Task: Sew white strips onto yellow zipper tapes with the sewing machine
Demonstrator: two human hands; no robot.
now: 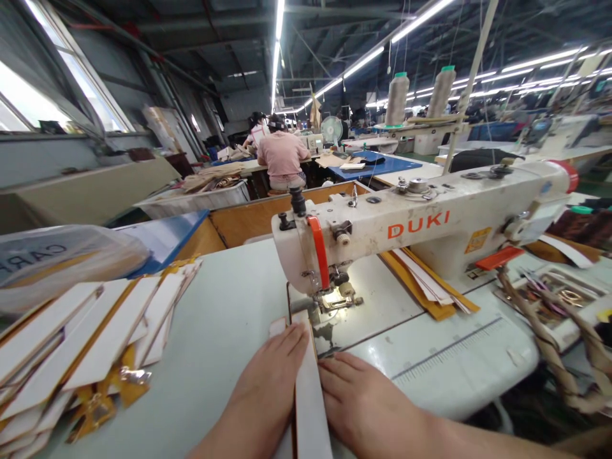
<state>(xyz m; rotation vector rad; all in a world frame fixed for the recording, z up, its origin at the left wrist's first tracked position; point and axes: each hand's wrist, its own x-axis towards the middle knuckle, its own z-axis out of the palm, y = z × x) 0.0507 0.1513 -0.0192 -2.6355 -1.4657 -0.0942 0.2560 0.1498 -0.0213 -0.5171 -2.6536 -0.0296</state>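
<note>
A long white strip [310, 389] with a brown edge lies on the pale sewing table, its far end just short of the needle area of the sewing machine [344, 236]. My left hand [272, 376] rests over its left side, fingers together and gripping it near the far end. On the other side, my right hand [358, 395] has its fingers closed against the strip's right edge; the fingertips are partly hidden. A small white end of another piece [277, 327] shows beyond my left hand. The presser foot [337, 299] is lit by the machine's lamp.
At the left lie stacked white and mustard strips [109, 338] with metal fittings, beside a clear plastic bag [67, 255]. More strips [425, 280] sit under the machine arm. A tray of small parts [559, 296] stands right. Thread cones [396, 102] and a seated person [283, 156] are farther back.
</note>
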